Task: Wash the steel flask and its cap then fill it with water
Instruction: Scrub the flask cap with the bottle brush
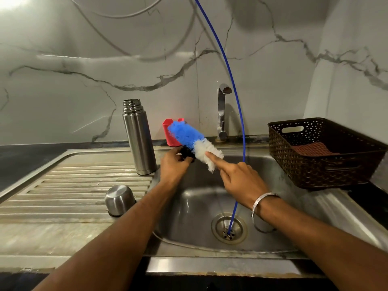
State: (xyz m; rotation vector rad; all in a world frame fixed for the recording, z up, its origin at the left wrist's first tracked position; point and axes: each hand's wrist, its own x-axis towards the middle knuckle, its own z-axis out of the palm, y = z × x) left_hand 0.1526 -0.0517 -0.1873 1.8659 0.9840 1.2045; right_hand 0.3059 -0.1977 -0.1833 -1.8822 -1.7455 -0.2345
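Your left hand [174, 164] grips the brush [194, 141] handle while your right hand [237, 177], holding nothing, touches its white bristles with an outstretched forefinger.

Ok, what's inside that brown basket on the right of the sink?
Inside the brown basket a reddish checked cloth lies on the bottom. The near wall hides the rest of the floor, so anything else in there cannot be seen.

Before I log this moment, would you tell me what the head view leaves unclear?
- Inside of the steel flask: its mouth is seen side-on.
- Dark object in the left hand: fingers and the bottle brush cover it.
- Red holder: brush hides its contents.
- Basket: wall hides most of the cloth.
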